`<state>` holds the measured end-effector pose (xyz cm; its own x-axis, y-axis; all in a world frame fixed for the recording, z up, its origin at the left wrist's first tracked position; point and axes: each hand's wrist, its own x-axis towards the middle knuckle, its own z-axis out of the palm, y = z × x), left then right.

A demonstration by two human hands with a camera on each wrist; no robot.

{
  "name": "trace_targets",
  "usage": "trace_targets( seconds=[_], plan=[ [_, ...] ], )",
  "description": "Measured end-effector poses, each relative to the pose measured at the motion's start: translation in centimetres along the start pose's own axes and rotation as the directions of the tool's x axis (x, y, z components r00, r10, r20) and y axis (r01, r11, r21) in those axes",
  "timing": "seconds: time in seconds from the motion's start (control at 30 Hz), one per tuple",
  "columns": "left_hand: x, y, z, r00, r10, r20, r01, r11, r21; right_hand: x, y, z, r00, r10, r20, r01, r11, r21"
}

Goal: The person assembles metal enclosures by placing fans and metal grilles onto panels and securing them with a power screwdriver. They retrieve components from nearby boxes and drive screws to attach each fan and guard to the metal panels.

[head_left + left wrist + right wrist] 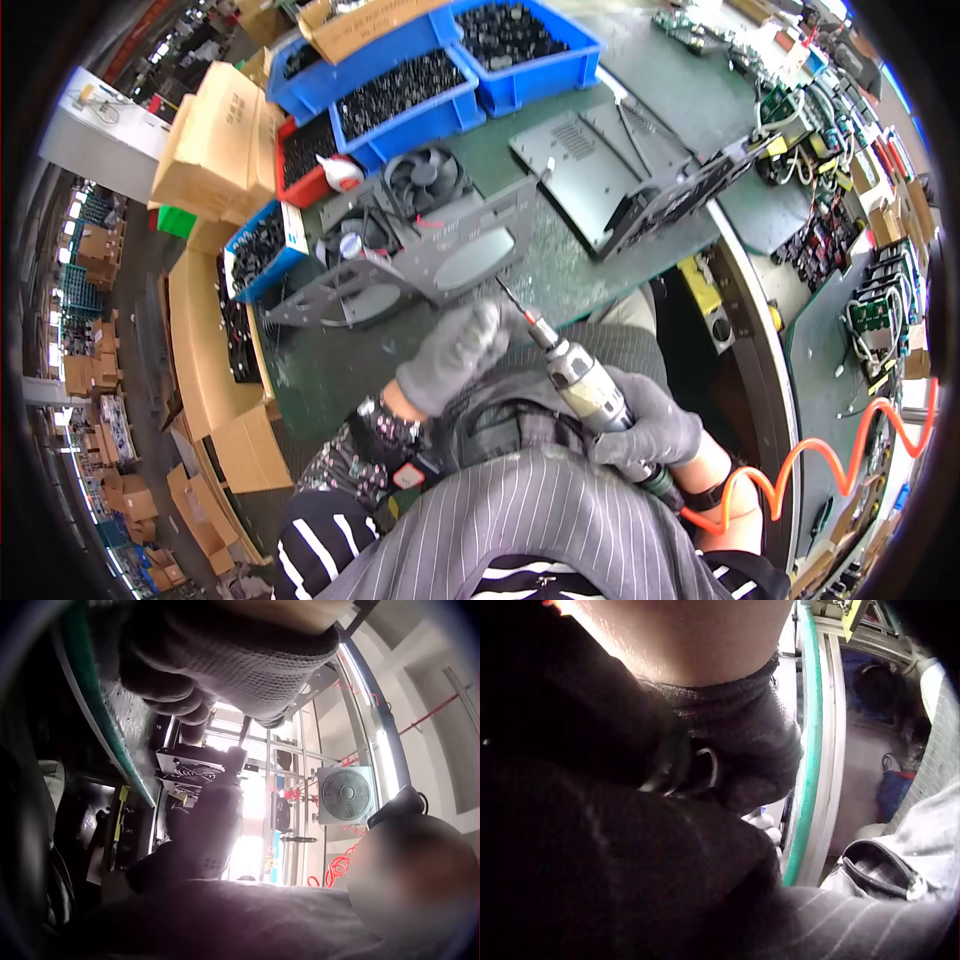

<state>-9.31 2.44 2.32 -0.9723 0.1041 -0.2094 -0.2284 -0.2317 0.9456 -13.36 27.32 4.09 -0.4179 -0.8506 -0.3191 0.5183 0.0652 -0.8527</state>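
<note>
In the head view, the gloved right hand grips an electric or air screwdriver, its bit pointing up and left toward the worktable. The gloved left hand is beside the bit's tip with its fingers curled; no object shows in them. The left wrist view shows this glove above the driver. Beyond the hands, grey metal panels with large round openings stand on the table, black fans behind them. The right wrist view shows mainly the back of the right glove, its fingertips hidden.
Blue bins of small black parts and a red bin are at the back left, beside cardboard boxes. Another metal housing lies right of the fans. An orange coiled hose runs from the driver past the right arm.
</note>
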Motion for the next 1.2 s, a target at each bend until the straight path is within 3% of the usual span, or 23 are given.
trace_targets(
  seconds=[0.03, 0.07, 0.1, 0.13, 0.23, 0.3, 0.37, 0.43, 0.47, 0.53, 0.57, 0.63, 0.77, 0.8, 0.83, 0.93, 1.1, 1.2],
  plan=[
    [-0.3, -0.2, -0.3, 0.998, -0.027, 0.053, 0.023, 0.996, 0.088, -0.3, -0.4, -0.3, 0.998, 0.067, -0.006, -0.067, 0.998, -0.015],
    [-0.9, 0.0, 0.0, 0.997, 0.066, 0.049, -0.078, 0.939, 0.335, -0.5, -0.3, -0.7, 0.998, 0.053, -0.026, -0.054, 0.998, -0.035],
    [-1.1, 0.6, 0.3, 0.985, 0.157, 0.065, -0.166, 0.813, 0.558, -0.7, 0.0, -1.1, 0.998, 0.039, -0.048, -0.042, 0.998, -0.052],
    [-1.8, 3.7, 1.4, 0.968, 0.242, 0.063, -0.189, 0.546, 0.816, -0.9, 0.0, -1.3, 0.999, 0.019, -0.045, -0.02, 1.0, -0.02],
    [-2.5, 9.5, 1.9, 0.795, 0.555, 0.244, -0.356, 0.1, 0.929, -1.6, 1.0, -2.3, 0.998, 0.041, -0.05, -0.039, 0.998, 0.044],
    [-2.1, 13.1, 3.1, 0.805, 0.57, 0.164, -0.13, -0.101, 0.986, -2.0, 2.0, -2.8, 0.998, 0.027, -0.063, -0.026, 1.0, 0.009],
    [-0.3, 14.2, 2.7, 0.734, 0.653, 0.188, -0.005, -0.272, 0.962, -2.3, 2.3, -3.0, 0.995, 0.027, -0.098, -0.022, 0.999, 0.049],
    [1.2, 14.0, 1.2, 0.815, 0.538, 0.216, -0.037, -0.323, 0.946, -2.6, 2.3, -3.0, 0.995, 0.011, -0.103, -0.005, 0.998, 0.063],
    [2.0, 13.7, 0.7, 0.81, 0.545, 0.215, -0.029, -0.329, 0.944, -2.9, 2.0, -2.9, 0.993, 0.011, -0.115, -0.002, 0.997, 0.076],
    [2.9, 13.3, 0.0, 0.929, 0.314, 0.197, -0.107, -0.282, 0.953, -3.2, 2.2, -3.1, 0.993, 0.014, -0.118, -0.005, 0.996, 0.084],
    [3.0, 13.3, 0.3, 0.929, 0.317, 0.189, -0.098, -0.283, 0.954, -3.3, 2.8, -3.5, 0.989, -0.013, -0.147, 0.023, 0.998, 0.066],
    [3.4, 13.0, 1.4, 0.851, 0.456, 0.261, -0.186, -0.203, 0.961, -3.5, 3.6, -4.1, 0.986, -0.024, -0.164, 0.033, 0.998, 0.052],
    [4.3, 11.5, 2.7, 0.845, 0.453, 0.284, -0.21, -0.206, 0.956, -3.7, 3.2, -4.5, 0.981, 0.04, -0.188, -0.031, 0.998, 0.053],
    [4.4, 11.4, 2.9, 0.841, 0.47, 0.267, -0.193, -0.201, 0.96, -3.7, 3.1, -4.4, 0.978, 0.022, -0.207, -0.004, 0.996, 0.09],
    [4.7, 10.6, 2.7, 0.775, 0.567, 0.279, -0.185, -0.218, 0.958, -3.6, 3.1, -4.2, 0.975, 0.013, -0.223, 0.017, 0.991, 0.131],
    [5.0, 9.5, 2.8, 0.72, 0.657, 0.223, -0.15, -0.167, 0.974, -2.9, 3.3, -3.9, 0.956, -0.021, -0.294, 0.053, 0.993, 0.104],
    [3.9, 8.7, 3.3, 0.74, 0.67, 0.06, -0.003, -0.085, 0.996, -2.5, 3.3, -4.0, 0.959, -0.009, -0.283, 0.027, 0.998, 0.058],
    [-0.2, 11.5, 2.4, 0.665, 0.729, 0.158, -0.095, -0.128, 0.987, -2.5, 2.4, -3.4, 0.96, 0.002, -0.28, 0.0, 1.0, 0.005]
  ],
)
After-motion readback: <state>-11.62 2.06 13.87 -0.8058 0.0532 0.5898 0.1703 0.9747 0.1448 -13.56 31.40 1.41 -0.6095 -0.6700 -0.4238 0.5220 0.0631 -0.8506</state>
